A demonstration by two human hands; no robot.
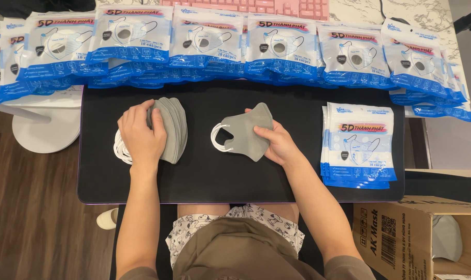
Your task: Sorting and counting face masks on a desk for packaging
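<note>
Cardboard box [401,233], near right. Right hand [279,145] pinches one grey mask [245,136]; left hand [141,135] clamps fanned mask stack [172,127], which could slide apart if grip loosens.

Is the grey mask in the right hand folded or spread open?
Folded: the grey fabric mask lies flat in half, white ear loops together, held by the right hand.

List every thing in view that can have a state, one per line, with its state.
left hand: closed over the stack of grey masks, fanned on the black mat
right hand: gripping one folded grey mask
empty pouches: stacked flat by the right hand
filled pouches: overlapping in a row behind the mat
cardboard box: open
</note>
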